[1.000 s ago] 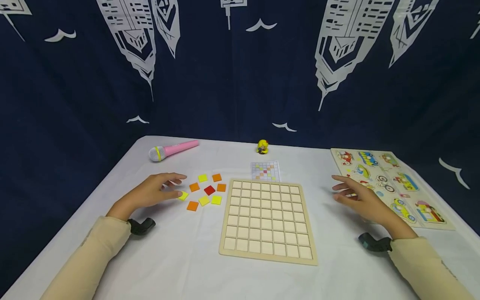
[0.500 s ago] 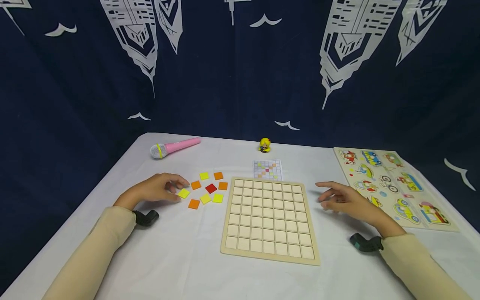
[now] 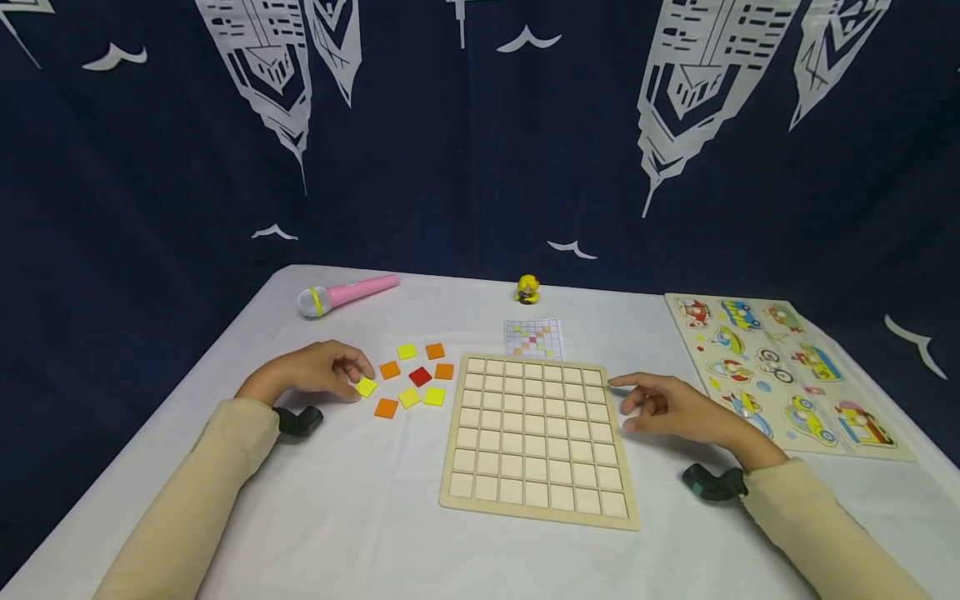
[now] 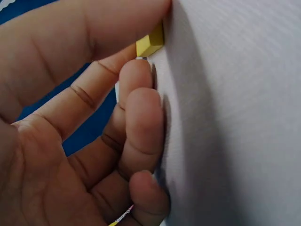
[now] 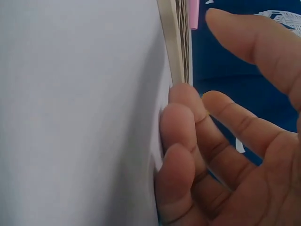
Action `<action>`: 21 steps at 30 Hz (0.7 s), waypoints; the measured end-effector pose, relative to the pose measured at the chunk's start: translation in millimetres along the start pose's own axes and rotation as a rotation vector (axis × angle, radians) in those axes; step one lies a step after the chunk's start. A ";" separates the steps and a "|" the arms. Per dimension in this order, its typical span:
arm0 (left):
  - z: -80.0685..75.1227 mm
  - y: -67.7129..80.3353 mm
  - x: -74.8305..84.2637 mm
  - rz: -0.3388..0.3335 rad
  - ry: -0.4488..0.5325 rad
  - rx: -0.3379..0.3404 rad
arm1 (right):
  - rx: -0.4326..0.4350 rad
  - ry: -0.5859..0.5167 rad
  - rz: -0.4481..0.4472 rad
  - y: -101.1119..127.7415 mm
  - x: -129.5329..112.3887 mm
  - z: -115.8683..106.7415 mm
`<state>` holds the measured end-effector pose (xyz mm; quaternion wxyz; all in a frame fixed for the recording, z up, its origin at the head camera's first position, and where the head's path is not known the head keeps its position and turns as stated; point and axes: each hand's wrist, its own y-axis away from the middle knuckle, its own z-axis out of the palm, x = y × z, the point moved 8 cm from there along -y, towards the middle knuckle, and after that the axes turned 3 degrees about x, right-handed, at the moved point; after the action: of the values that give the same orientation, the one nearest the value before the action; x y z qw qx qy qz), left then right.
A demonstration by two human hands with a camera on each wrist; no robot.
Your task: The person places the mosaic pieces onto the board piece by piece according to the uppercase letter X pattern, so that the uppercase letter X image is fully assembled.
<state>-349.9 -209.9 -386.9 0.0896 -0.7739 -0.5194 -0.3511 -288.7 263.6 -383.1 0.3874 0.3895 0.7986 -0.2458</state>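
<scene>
My left hand rests on the white tablecloth left of a cluster of square tiles. Its thumb and forefinger pinch a yellow tile, whose corner shows between the fingertips in the left wrist view. Red, orange and yellow tiles lie loose beside it. A wooden grid board with empty cells lies in the middle. My right hand lies with relaxed fingers on the cloth, right beside the board's right edge, holding nothing.
A small colour pattern card lies behind the board. A pink toy microphone and a small yellow figure sit near the table's far edge. A vehicle peg puzzle lies at the right. A dark blue curtain hangs behind.
My right hand has slid left from the vehicle puzzle to the board's right edge. My left hand's fingers have closed onto the yellow tile.
</scene>
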 end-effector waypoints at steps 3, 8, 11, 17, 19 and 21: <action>0.7 -1.2 -1.4 -0.003 0.006 0.000 | 0.023 0.049 0.012 -1.2 1.0 1.9; 1.0 -0.9 -4.3 -0.005 0.005 0.011 | 0.055 0.129 0.046 -2.1 2.1 4.9; 0.6 -0.4 -4.8 0.009 0.001 0.017 | 0.066 0.144 0.056 -2.2 1.5 5.8; 1.2 -0.9 -4.9 0.019 -0.009 0.029 | 0.077 0.156 0.056 -0.8 1.4 6.0; 1.0 -1.1 -4.8 0.018 -0.014 0.033 | 0.077 0.155 0.058 -0.6 1.7 6.0; 0.8 -1.7 -3.7 0.023 -0.022 0.040 | 0.079 0.155 0.060 -0.2 2.2 5.8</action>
<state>-351.8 -211.5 -390.2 0.1031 -0.7817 -0.5184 -0.3310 -287.2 260.4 -388.2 0.3159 0.4462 0.8038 -0.2347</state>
